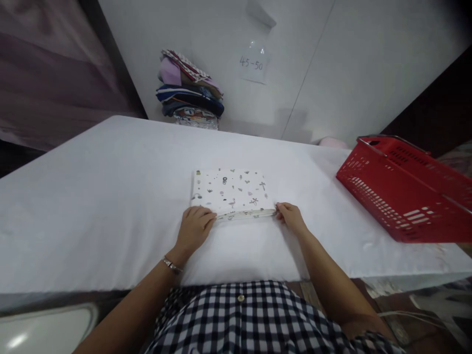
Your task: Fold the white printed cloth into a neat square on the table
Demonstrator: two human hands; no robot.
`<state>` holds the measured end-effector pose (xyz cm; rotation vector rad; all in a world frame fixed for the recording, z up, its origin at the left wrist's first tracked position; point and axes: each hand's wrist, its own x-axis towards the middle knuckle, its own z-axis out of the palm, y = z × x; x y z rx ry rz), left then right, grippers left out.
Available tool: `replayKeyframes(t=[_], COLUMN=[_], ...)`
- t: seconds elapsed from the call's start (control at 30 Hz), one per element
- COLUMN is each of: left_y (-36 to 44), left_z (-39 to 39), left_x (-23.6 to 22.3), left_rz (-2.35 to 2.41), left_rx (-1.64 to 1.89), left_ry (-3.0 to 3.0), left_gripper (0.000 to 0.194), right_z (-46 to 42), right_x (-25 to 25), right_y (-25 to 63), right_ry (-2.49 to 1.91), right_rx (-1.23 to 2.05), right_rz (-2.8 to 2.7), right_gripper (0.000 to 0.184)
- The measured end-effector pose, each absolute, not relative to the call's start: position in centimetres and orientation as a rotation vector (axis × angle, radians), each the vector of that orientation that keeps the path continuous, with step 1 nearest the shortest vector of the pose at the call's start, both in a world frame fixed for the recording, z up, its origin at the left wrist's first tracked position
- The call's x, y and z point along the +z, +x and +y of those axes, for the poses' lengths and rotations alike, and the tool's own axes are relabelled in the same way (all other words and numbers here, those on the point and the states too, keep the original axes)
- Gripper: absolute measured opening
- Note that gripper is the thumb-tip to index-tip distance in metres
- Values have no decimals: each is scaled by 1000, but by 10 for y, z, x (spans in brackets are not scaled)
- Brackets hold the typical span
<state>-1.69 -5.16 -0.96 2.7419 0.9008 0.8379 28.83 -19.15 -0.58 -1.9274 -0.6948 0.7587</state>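
A folded white cloth [232, 189] with small plant and animal prints lies flat on the white-covered table [110, 196]. Its layered folded edge faces me. At the near left corner, my left hand [195, 225] is closed, thumb and fingers pinching that edge. My right hand [291, 218] pinches the near right corner between thumb and fingers. Both hands rest low, close to the tabletop. The underside of the cloth is hidden.
To the right stands a red plastic basket [413, 191] with a metal handle. Behind the table's far edge is a stack of folded fabrics [191, 93] against the white wall. A paper sign [253, 64] reading 45-50 hangs there. Purple drapery [55, 69] is at the left.
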Motion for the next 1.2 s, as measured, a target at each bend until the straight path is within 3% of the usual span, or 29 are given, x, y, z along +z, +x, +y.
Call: replayKeyframes(t=[0.27,0.53,0.77,0.93,1.2], left_y=[-19,-23,-23,-23,-25], left_z=[-50,-38,-35,-37,-35], left_x=[-7,-15,-24,-21,-19], left_rz=[896,1212,1394,1384,1373], left_rx=[844,1164,945,926,895], left_ry=[2606,2176,1891,1888,1664], left_gripper=[21,27,51,52,53], right_z=[-177,-164,-156,-155,-156], right_x=[8,11,18,14,1], right_y=[298,298,294,295,303], right_ry=[-2244,-2283,-2239,-2113,-2293], right_rx=[624,727,890,862,726], right_rz=[-977,-1016,-942,-837,-962], right_gripper=[36,36,29,20,24])
